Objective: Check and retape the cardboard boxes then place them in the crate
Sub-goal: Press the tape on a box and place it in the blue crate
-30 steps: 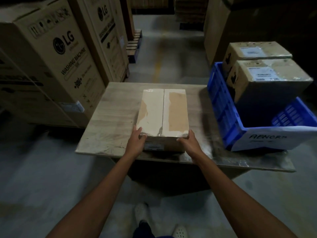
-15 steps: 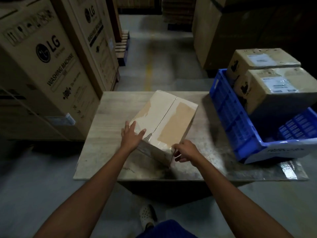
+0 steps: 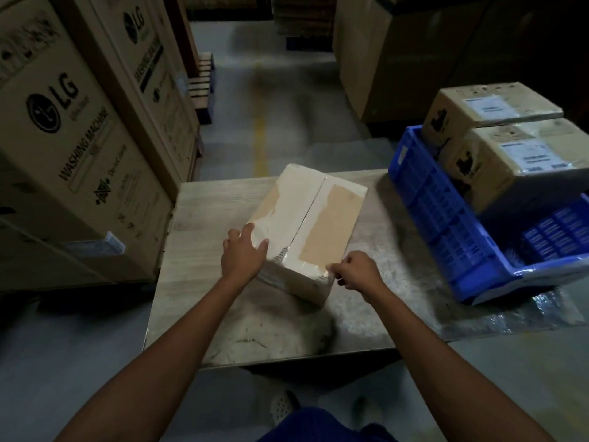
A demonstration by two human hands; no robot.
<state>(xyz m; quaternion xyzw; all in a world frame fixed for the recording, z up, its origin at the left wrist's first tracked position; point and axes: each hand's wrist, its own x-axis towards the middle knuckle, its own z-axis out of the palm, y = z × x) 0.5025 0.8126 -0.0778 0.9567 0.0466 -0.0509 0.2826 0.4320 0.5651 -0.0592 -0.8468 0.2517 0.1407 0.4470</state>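
A cardboard box (image 3: 314, 224) with a pale, partly peeled taped top lies turned at an angle in the middle of the table (image 3: 204, 218). My left hand (image 3: 243, 252) rests on its near left corner, fingers spread over the top edge. My right hand (image 3: 356, 271) is at the near right corner, its fingers curled and pinching at the tape edge there. A blue plastic crate (image 3: 439, 218) stands on the right end of the table, holding two sealed cardboard boxes (image 3: 510, 161) with white labels.
Tall washing-machine cartons (image 3: 73, 148) stand close on the left of the table. More big cartons (image 3: 382, 59) rise at the back right. An aisle with a yellow floor line (image 3: 259, 138) runs ahead. A white paper label (image 3: 526, 283) hangs on the crate's near end.
The box has been turned from square-on to an angle on the table. My left hand went onto its top corner; my right hand curled at the near right corner.
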